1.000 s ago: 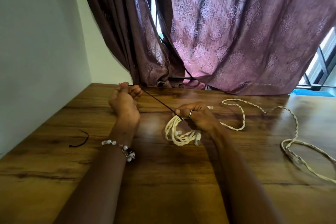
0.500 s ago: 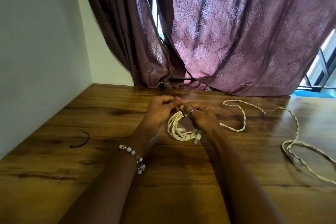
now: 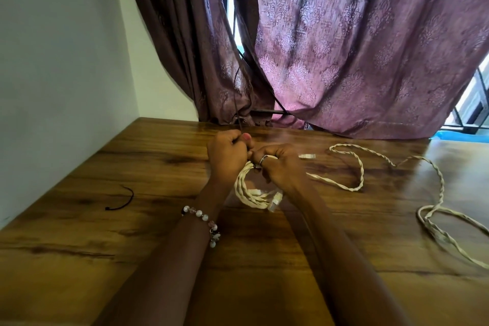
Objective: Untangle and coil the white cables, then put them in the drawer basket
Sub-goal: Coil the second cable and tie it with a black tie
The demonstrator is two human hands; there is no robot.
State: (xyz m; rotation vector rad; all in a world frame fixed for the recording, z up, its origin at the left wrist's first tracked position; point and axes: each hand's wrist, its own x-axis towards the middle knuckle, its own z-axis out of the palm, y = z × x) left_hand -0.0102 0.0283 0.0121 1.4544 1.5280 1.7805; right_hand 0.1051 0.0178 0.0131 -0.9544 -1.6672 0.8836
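Wooden table (image 3: 132, 259): we grip one coil (image 3: 248, 193) in both fists, binding it; loose cable (image 3: 436, 206) beside it awaits.

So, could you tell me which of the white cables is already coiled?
The bundle held between the left hand and right hand is coiled; the other white cable trails loose across the table to the right.

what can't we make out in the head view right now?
- Tie point on the coiled white cable: covered by the left hand and right hand.
- Dark tie: too thin, blurred above the left hand.
- Loose white cable: cut off by the right edge.
- Drawer basket: out of frame.
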